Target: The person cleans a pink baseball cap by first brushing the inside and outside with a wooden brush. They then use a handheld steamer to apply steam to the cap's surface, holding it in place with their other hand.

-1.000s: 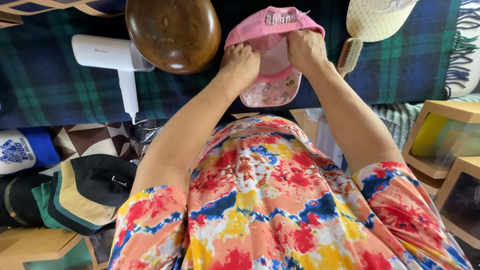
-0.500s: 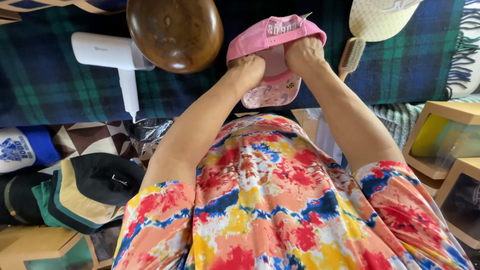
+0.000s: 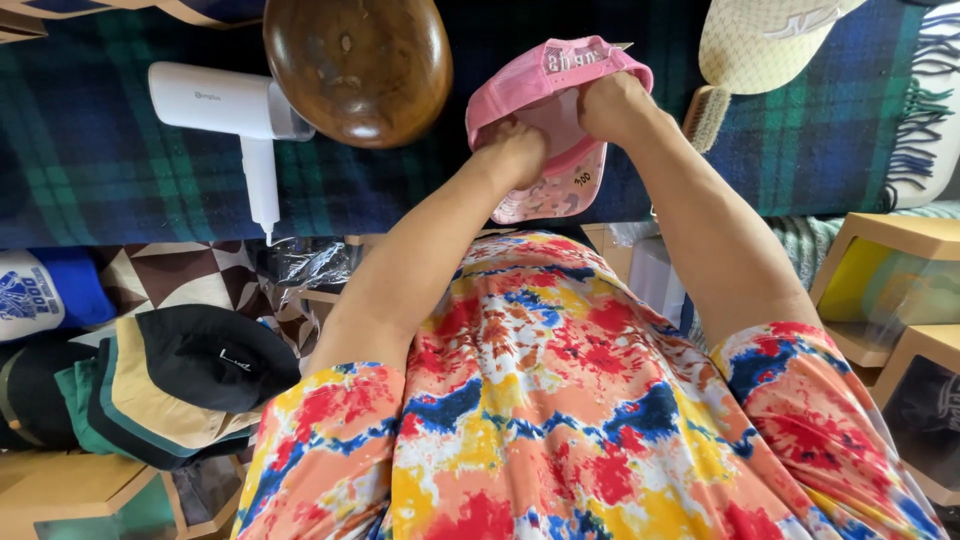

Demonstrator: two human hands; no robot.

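While we look down, our left hand (image 3: 515, 152) and right hand (image 3: 612, 105) pinch a pink cap (image 3: 550, 110), brim pointing to six o'clock, over the plaid blanket (image 3: 120, 170); a wooden bowl (image 3: 358, 65) sits at nine o'clock.

A dark blue and green plaid blanket (image 3: 120, 170) covers the work surface. On it, left of the left hand (image 3: 515, 152), lie a brown wooden bowl (image 3: 358, 62) and a white hair dryer (image 3: 235, 115). Right of the right hand (image 3: 612, 105) lie a bristle brush (image 3: 706, 117) and a cream cap (image 3: 765, 40).
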